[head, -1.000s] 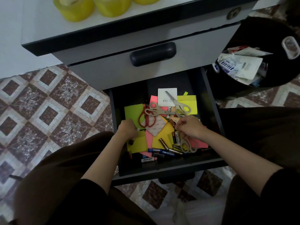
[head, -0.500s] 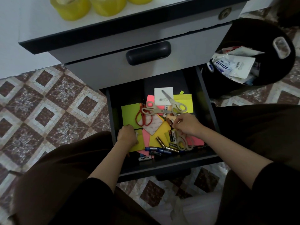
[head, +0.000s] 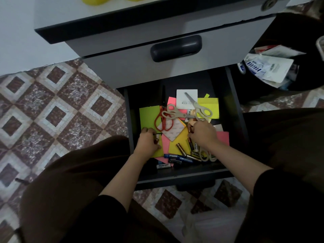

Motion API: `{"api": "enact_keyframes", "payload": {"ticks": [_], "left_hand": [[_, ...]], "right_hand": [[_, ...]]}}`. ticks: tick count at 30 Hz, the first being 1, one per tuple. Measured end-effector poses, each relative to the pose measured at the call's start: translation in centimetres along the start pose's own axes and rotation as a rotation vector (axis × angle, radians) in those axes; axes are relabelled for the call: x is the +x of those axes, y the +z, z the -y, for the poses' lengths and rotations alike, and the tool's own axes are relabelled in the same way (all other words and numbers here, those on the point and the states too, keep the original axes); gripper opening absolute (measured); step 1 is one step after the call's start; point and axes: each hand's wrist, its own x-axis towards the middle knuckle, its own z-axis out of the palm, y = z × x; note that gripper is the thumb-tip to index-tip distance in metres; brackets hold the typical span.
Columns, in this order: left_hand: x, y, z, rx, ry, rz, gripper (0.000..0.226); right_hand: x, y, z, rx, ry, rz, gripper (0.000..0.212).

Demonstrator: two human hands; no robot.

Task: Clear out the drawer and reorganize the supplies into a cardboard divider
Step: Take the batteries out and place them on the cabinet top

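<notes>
**While Both Hands Work in the Drawer**

As I reach into the open drawer, my left hand curls round a small cylinder at the left side, and my right hand pinches a battery. Loose batteries lie near the front. Beige scissors and red scissors rest on coloured sheets behind.

Dim indoor light is brightest on the pale cabinet top, while the open drawer and the person's dark clothing sink into shadow. Wide-angle distortion bends the tiled floor at the edges; fine detail is soft.
</notes>
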Motion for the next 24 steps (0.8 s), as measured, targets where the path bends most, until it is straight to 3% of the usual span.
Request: {"api": "enact_keyframes", "payload": {"ticks": [5, 12, 16, 18, 24], "left_hand": [[-0.1, -0.2, -0.4, -0.103, -0.069, -0.079, 0.040], [0.6, 0.0, -0.6, -0.096, -0.067, -0.145, 0.027], [0.4, 0.1, -0.8, -0.033, -0.095, -0.130, 0.031], [0.3, 0.1, -0.7, -0.008, -0.108, -0.104, 0.038], [0.1, 0.0, -0.7, 0.055, -0.131, -0.012, 0.040]], "right_hand": [[0.3, 0.4, 0.4, 0.030, 0.028, 0.017, 0.016], [1.1, -0.7, -0.2, 0.317, 0.080, 0.030, 0.018], [1.1, -1.1, -0.3, 0.315, 0.105, 0.212, 0.025], [0.8, -1.4, -0.4, 0.274, 0.118, 0.291, 0.018], [0.0, -1.7, -1.2, 0.245, 0.163, 0.367, 0.014]]}}
